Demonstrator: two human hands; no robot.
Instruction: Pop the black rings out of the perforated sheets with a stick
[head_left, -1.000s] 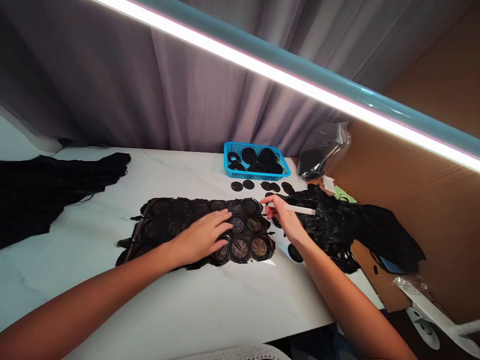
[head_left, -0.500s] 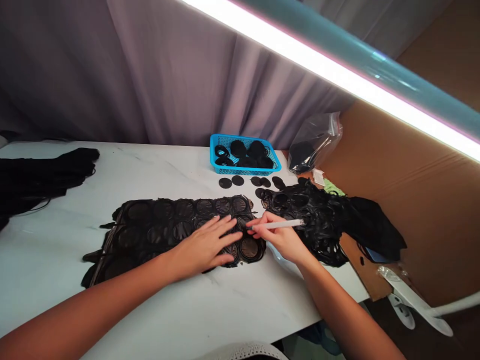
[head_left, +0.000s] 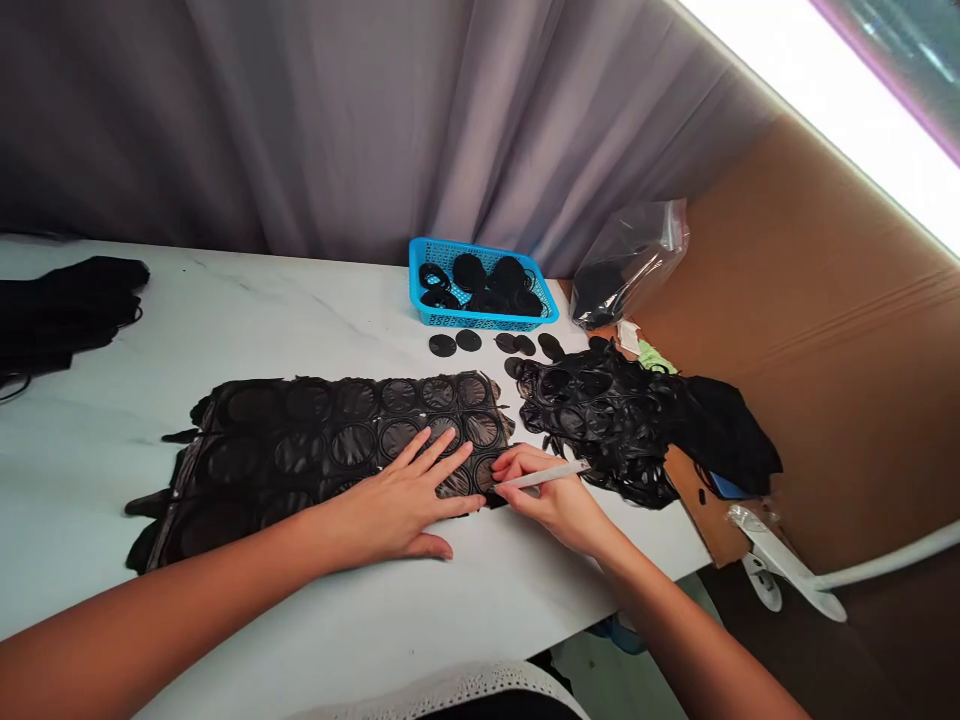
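A black sheet with rows of round ring shapes lies flat on the white table. My left hand rests on its right part, fingers spread, pressing near the front edge. At the sheet's right end, my right hand is closed around a slim white pen-like tool, its upper end pointing right. The tool's tip is hidden by the fingers, close to a ring in the front row. Just beyond my right hand lies a crumpled black sheet with round outlines.
A blue basket of black discs and rings stands at the back. Several loose black discs lie before it. A clear plastic bag leans by the cardboard wall. Black cloth lies far left. A white lamp clamp sits right.
My right hand has moved with the tool from the middle row toward the front-row ring at the sheet's right end. My left hand has shifted slightly toward the front edge. The view has turned a little.
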